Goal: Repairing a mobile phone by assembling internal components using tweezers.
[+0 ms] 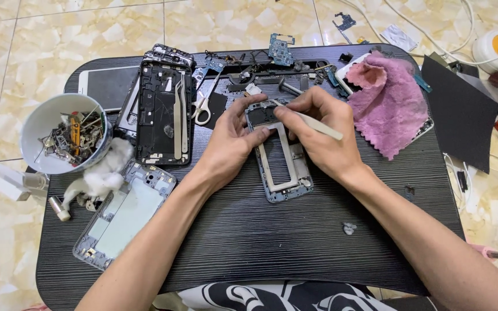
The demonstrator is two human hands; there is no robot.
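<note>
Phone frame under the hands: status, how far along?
Done: the phone frame is stripped to a bare shell; loose circuit boards lie at the table's far edge and small metal parts fill the white bowl. In hand: the left hand steadies the frame while the right hand works a pale pry tool at its top end. Left: whatever sits there, hidden by fingers.

Both forearms are bare, with no sleeves, watch or rings showing on the left hand (229, 141) or right hand (318, 135). Below, black clothing (272, 295) with white swirling pattern.
</note>
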